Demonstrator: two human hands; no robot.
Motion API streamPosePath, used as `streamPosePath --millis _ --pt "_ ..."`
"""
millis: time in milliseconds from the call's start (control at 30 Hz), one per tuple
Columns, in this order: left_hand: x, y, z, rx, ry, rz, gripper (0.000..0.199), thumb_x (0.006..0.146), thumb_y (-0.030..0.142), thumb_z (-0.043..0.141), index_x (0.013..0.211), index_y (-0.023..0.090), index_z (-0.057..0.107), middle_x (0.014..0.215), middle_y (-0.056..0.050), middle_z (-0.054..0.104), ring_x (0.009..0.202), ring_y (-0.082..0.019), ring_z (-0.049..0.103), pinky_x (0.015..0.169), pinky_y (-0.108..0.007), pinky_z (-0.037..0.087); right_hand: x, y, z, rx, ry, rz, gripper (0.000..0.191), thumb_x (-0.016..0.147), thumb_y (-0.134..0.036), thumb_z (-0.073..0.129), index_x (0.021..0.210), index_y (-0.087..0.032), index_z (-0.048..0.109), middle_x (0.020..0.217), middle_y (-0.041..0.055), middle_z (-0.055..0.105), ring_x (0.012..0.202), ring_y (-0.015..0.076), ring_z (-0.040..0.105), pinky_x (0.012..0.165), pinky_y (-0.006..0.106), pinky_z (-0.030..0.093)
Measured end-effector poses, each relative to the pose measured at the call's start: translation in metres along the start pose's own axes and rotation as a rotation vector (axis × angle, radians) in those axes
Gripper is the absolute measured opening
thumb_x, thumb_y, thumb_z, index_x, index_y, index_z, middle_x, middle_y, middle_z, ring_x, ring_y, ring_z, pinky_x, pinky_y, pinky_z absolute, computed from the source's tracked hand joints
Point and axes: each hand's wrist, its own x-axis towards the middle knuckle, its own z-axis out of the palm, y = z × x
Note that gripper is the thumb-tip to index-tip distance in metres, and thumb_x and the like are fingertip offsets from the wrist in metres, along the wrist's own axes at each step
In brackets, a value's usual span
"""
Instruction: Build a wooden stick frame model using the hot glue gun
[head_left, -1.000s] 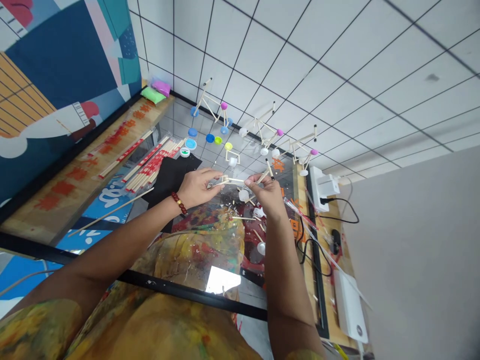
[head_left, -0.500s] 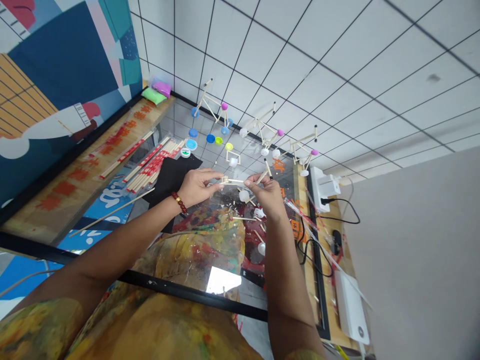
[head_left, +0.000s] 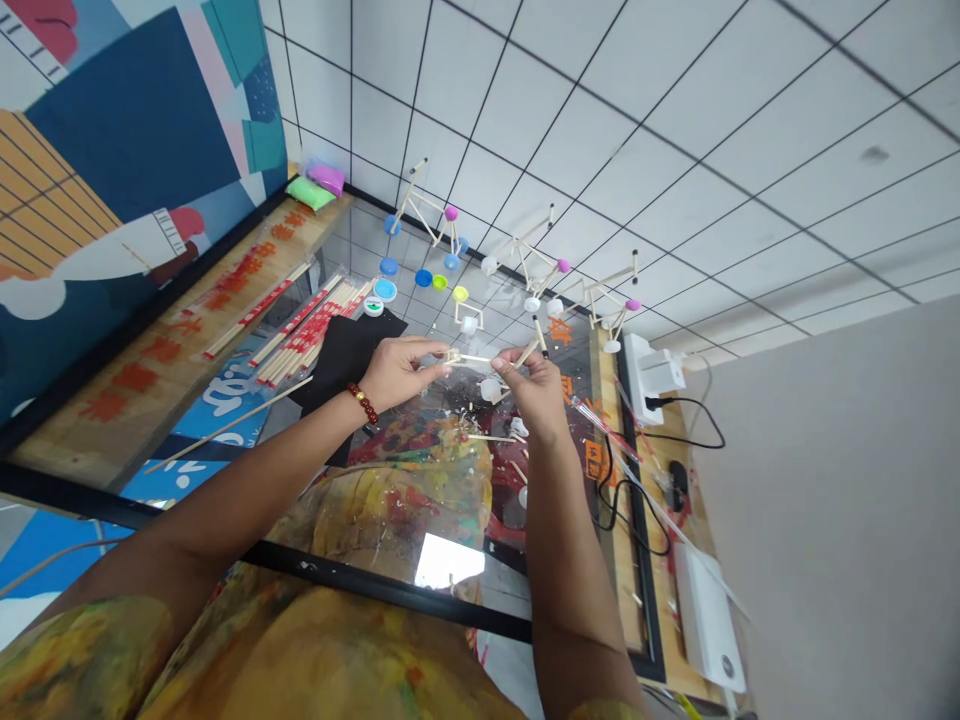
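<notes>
Between my two hands, above the glass tabletop (head_left: 420, 400), is a small frame of pale wooden sticks (head_left: 474, 359). My left hand (head_left: 397, 375) pinches its left end between thumb and fingers. On its right end, my right hand (head_left: 536, 385) closes with thumb and fingertips; a stick with a black tip (head_left: 541, 338) juts up beside those fingers. Just below the frame a white bottle cap (head_left: 490, 389) rests near my right hand. A small stick piece with a white cap (head_left: 469, 325) stands beyond the hands. The joints under my fingertips are hidden.
Stick models with caps and pink balls (head_left: 424, 225) stand along the far edge. Coloured bottle caps (head_left: 424, 278) lie before them. Left are red-wrapped chopsticks (head_left: 307, 335) and a black sheet (head_left: 341, 365). A white power strip (head_left: 641, 375) and black cable (head_left: 637, 490) occupy the right side.
Both hands keep their grip on the stick frame and have barely moved. The whole view has shifted slightly, and the black-tipped stick by my right hand has tilted a little.
</notes>
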Motion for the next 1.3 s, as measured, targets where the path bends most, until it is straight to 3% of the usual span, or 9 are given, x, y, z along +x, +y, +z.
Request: streamPosePath --millis 100,233,467,800,1000,1300 --pt "0.0 -0.001 0.0 0.002 0.0 0.009 0.022 0.082 0.033 0.075 0.097 0.019 0.08 0.093 -0.006 0.078 0.051 -0.007 0.047 0.051 -0.022 0.042 -0.001 0.001 0.001 0.021 0.024 -0.087 0.028 0.07 -0.047 0.075 0.076 -0.022 0.066 0.088 0.0044 0.07 0.084 0.022 0.062 0.08 0.035 0.048" --pt "-0.001 -0.001 0.0 -0.001 -0.006 0.013 0.022 0.082 0.033 0.074 0.097 0.019 0.08 0.095 -0.007 0.078 0.052 -0.007 0.048 0.05 -0.021 0.041 -0.001 0.007 0.0 0.046 0.021 -0.148 0.028 0.071 -0.045 0.077 0.083 -0.022 0.069 0.112 0.0085 0.072 0.108 0.0268 0.064 0.097 0.041 0.046" --pt "-0.001 0.0 0.0 -0.008 -0.008 0.006 0.022 0.081 0.032 0.074 0.099 0.02 0.08 0.094 -0.006 0.079 0.052 -0.007 0.046 0.05 -0.021 0.04 -0.002 0.021 0.007 0.178 0.001 -0.08 0.068 0.065 -0.049 0.084 0.124 -0.025 0.059 0.14 0.0137 0.059 0.126 0.0297 0.058 0.104 0.045 0.047" --pt "0.0 0.001 0.0 0.002 0.019 0.045 0.022 0.081 0.032 0.075 0.096 0.018 0.08 0.088 -0.004 0.076 0.049 -0.005 0.04 0.048 -0.02 0.038 -0.009 0.039 0.019 0.365 0.021 -0.058 0.067 0.069 -0.041 0.08 0.129 -0.025 0.054 0.136 0.0118 0.061 0.125 0.0271 0.059 0.11 0.046 0.044" --pt "0.002 0.001 0.0 -0.013 0.03 0.04 0.02 0.079 0.032 0.077 0.092 0.017 0.081 0.085 -0.006 0.076 0.048 -0.005 0.039 0.046 -0.02 0.037 -0.013 0.057 0.032 0.45 0.061 -0.034 0.081 0.07 -0.042 0.08 0.141 -0.026 0.046 0.141 0.0131 0.058 0.129 0.0276 0.057 0.11 0.046 0.045" --pt "0.002 0.002 0.0 -0.023 0.019 0.017 0.023 0.078 0.03 0.078 0.097 0.017 0.081 0.084 -0.006 0.076 0.047 -0.005 0.04 0.046 -0.02 0.037 -0.015 0.069 0.036 0.301 0.079 -0.111 0.061 0.081 -0.027 0.061 0.14 -0.026 0.049 0.135 0.0091 0.063 0.127 0.0246 0.058 0.115 0.047 0.039"
